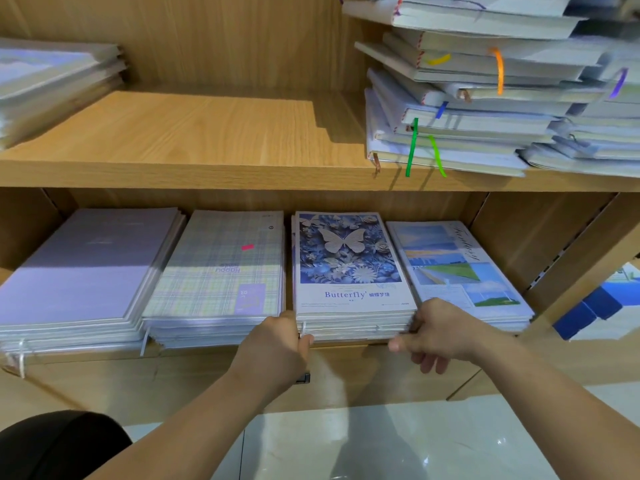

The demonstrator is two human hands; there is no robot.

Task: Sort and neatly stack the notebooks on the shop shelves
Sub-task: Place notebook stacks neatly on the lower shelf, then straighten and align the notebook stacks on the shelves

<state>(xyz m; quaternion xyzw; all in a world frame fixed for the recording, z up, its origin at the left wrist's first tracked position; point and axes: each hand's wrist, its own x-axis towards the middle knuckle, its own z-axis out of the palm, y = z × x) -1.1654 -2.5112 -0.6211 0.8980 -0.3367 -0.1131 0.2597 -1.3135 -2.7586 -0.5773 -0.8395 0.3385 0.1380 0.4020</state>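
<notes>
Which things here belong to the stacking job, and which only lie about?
Job: butterfly stack, held at its front corners by left hand and right hand; plaid stack; lilac stack; landscape stack; messy pile on the upper shelf.
About: blue boxes; floor.

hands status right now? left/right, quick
Left hand: closed on the front left corner of the Butterfly notebook stack.
Right hand: gripping the stack's front right corner, lower fingers loosely curled below it.
</notes>
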